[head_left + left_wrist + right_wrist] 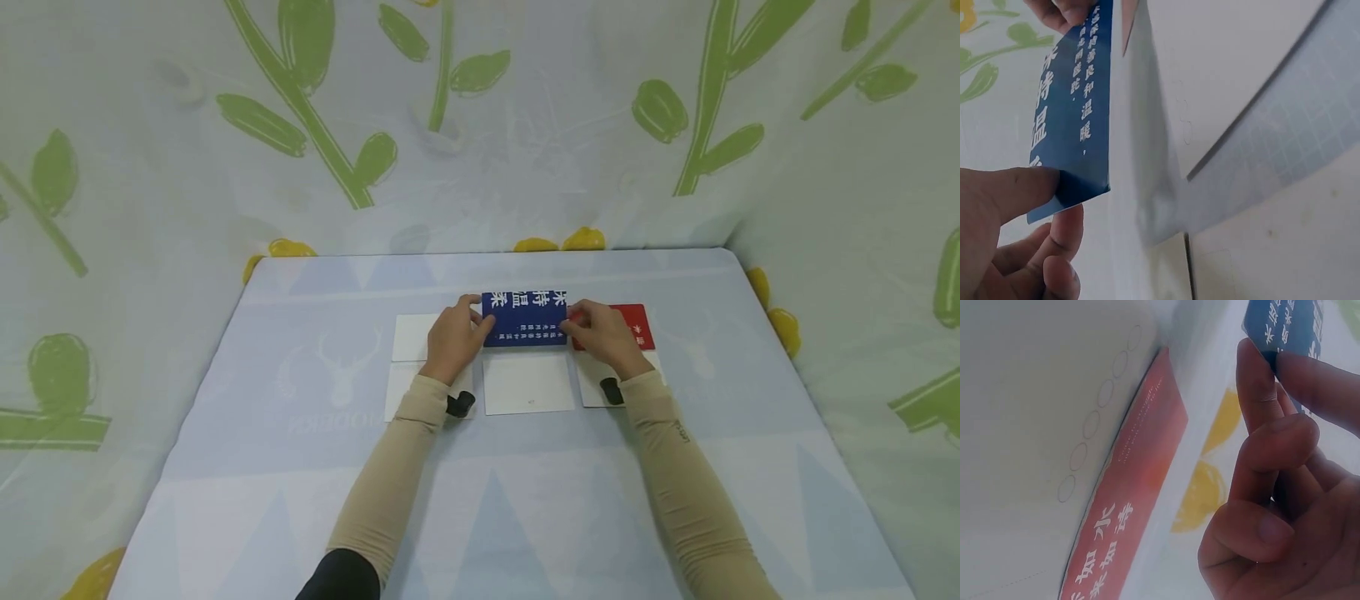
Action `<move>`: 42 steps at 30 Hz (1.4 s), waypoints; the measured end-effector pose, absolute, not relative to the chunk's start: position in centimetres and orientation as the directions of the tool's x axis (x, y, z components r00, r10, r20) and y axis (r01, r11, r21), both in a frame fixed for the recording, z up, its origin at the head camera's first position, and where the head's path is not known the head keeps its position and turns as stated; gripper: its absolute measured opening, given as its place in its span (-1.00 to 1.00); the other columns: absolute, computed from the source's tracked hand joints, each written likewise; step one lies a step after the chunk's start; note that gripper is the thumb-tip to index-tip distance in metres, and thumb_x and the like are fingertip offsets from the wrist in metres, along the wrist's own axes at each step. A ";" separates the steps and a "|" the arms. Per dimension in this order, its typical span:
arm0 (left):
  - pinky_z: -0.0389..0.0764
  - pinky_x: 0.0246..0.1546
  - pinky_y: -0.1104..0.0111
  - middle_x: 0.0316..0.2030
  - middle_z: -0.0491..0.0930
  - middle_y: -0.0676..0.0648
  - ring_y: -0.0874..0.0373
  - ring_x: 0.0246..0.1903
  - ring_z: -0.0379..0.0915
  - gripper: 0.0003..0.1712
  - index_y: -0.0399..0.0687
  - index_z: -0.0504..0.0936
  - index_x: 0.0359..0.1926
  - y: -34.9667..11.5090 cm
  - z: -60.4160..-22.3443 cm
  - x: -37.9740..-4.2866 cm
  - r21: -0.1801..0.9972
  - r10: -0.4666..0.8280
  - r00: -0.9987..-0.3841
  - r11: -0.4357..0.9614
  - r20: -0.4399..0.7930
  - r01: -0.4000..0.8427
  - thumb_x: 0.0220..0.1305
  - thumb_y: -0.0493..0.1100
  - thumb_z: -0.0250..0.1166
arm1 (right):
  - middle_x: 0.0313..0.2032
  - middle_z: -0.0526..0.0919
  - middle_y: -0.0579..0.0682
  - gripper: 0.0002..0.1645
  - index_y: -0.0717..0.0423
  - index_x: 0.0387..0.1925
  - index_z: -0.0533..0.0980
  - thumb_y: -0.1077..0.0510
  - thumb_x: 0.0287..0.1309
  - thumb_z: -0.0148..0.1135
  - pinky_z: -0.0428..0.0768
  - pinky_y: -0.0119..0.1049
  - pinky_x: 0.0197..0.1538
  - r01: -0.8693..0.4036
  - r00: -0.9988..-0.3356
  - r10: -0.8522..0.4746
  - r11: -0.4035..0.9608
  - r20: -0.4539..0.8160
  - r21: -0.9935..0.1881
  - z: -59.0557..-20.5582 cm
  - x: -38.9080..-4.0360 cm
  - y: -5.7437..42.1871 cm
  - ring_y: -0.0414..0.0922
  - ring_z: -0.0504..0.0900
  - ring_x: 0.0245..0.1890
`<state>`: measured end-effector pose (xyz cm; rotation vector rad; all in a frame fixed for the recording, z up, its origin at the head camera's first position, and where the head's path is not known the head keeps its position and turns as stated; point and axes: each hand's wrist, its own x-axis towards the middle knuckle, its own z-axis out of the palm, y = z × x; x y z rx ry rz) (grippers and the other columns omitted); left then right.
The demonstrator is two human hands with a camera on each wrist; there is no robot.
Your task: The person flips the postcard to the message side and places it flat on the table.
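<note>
Both hands hold a dark blue card (525, 320) with white characters, raised over the table. My left hand (454, 340) pinches one end, the thumb on the printed face in the left wrist view. At the opposite end my right hand (602, 333) pinches a corner of the blue card (1288, 325) between thumb and finger; its other fingers are curled. Below the blue card lies a white card (528, 383). A red card (637, 325) with white characters lies under and beyond the right hand, above another white card (1035, 425).
Two white cards, one above the other, lie at the left, the upper white card (412, 337) partly behind the left hand. The table (495, 508) has a pale blue patterned cover. Fabric walls (525, 150) with green leaf prints rise behind and beside it.
</note>
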<state>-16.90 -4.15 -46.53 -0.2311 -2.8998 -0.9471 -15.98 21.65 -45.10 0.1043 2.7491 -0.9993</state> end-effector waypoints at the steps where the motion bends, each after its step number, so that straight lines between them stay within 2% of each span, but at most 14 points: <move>1: 0.57 -0.34 0.26 -0.24 0.75 0.01 0.09 -0.29 0.60 -0.49 -0.10 0.58 0.22 -4.2 -46.5 -16.8 0.587 0.110 -0.987 0.794 0.120 0.160 0.41 0.09 0.28 | -0.10 0.65 0.13 -0.56 0.10 0.18 0.52 0.01 0.37 0.28 0.63 -0.12 -0.10 0.135 -0.975 -0.009 0.767 -0.222 -0.628 -45.1 -15.9 21.7 0.06 0.57 -0.13; 6: 0.59 -0.36 0.25 -0.26 0.75 0.00 0.10 -0.31 0.63 -0.59 -0.07 0.69 0.04 -4.3 -46.3 -16.5 0.619 0.088 -0.991 0.775 0.096 0.129 0.40 0.11 0.29 | -0.11 0.68 0.12 -0.58 0.11 0.17 0.53 0.01 0.39 0.25 0.64 -0.13 -0.12 0.109 -0.979 -0.034 0.750 -0.203 -0.652 -45.1 -15.7 21.8 0.05 0.58 -0.15; 15: 0.58 -0.35 0.25 -0.30 0.73 0.01 0.13 -0.34 0.60 -0.61 -0.06 0.70 -0.08 -4.2 -46.7 -16.3 0.621 0.077 -0.994 0.776 0.083 0.112 0.41 0.15 0.27 | -0.12 0.70 0.11 -0.62 0.12 0.16 0.53 0.03 0.43 0.19 0.63 -0.15 -0.17 0.099 -0.981 -0.043 0.727 -0.189 -0.679 -45.1 -15.6 21.9 0.03 0.59 -0.18; 19: 0.56 -0.36 0.27 -0.34 0.69 0.01 0.13 -0.38 0.57 -0.62 -0.08 0.71 -0.11 -4.3 -46.8 -16.3 0.624 0.082 -0.993 0.772 0.088 0.119 0.40 0.14 0.28 | -0.06 0.68 0.13 -0.62 0.13 0.15 0.53 0.02 0.45 0.16 0.63 -0.11 -0.11 0.084 -0.985 -0.039 0.733 -0.166 -0.675 -45.1 -15.5 21.9 0.05 0.57 -0.14; 23: 0.56 -0.37 0.25 -0.33 0.70 -0.01 0.12 -0.40 0.58 -0.62 -0.09 0.70 -0.09 -4.2 -46.8 -16.3 0.651 0.087 -0.994 0.750 0.072 0.113 0.41 0.12 0.27 | 0.01 0.66 0.12 -0.63 0.12 0.13 0.55 0.00 0.46 0.16 0.61 -0.08 -0.04 0.068 -0.989 -0.035 0.743 -0.141 -0.666 -45.3 -15.5 22.0 0.06 0.55 -0.09; 28: 0.57 -0.31 0.24 -0.28 0.74 -0.02 0.13 -0.37 0.62 -0.61 -0.09 0.71 0.00 -4.2 -46.7 -16.4 0.701 0.090 -0.995 0.707 0.041 0.093 0.42 0.09 0.23 | -0.05 0.68 0.11 -0.65 0.12 0.09 0.57 0.00 0.45 0.16 0.59 -0.09 -0.10 0.060 -0.994 -0.022 0.728 -0.111 -0.682 -45.4 -15.5 22.2 0.05 0.56 -0.13; 33: 0.58 -0.31 0.24 -0.32 0.75 0.05 0.17 -0.39 0.64 -0.62 -0.09 0.72 0.05 -4.4 -46.7 -16.6 0.767 0.097 -0.995 0.636 0.029 0.084 0.44 0.05 0.22 | -0.07 0.68 0.10 -0.65 0.10 0.07 0.56 -0.03 0.44 0.16 0.61 -0.12 -0.11 0.085 -0.993 0.001 0.714 -0.120 -0.695 -45.6 -15.5 22.2 0.04 0.58 -0.12; 38: 0.59 -0.17 0.21 -0.35 0.75 0.08 0.16 -0.26 0.64 -0.61 -0.10 0.72 0.05 -4.7 -46.7 -16.6 0.830 0.116 -0.993 0.552 0.016 0.078 0.44 0.05 0.21 | -0.03 0.69 0.09 -0.64 0.07 0.09 0.56 -0.05 0.44 0.16 0.62 -0.05 -0.03 0.106 -0.992 0.023 0.700 -0.126 -0.706 -45.7 -15.3 22.4 0.05 0.59 -0.04; 42: 0.58 -0.04 0.15 -0.29 0.75 0.08 0.12 -0.15 0.63 -0.64 -0.06 0.74 0.02 -4.9 -46.6 -16.4 0.854 0.132 -0.991 0.514 0.009 0.077 0.44 0.04 0.20 | -0.02 0.71 0.05 -0.61 0.04 0.08 0.59 -0.11 0.44 0.15 0.58 -0.01 0.03 0.095 -0.993 0.015 0.664 -0.113 -0.741 -45.5 -15.1 22.6 0.05 0.59 0.00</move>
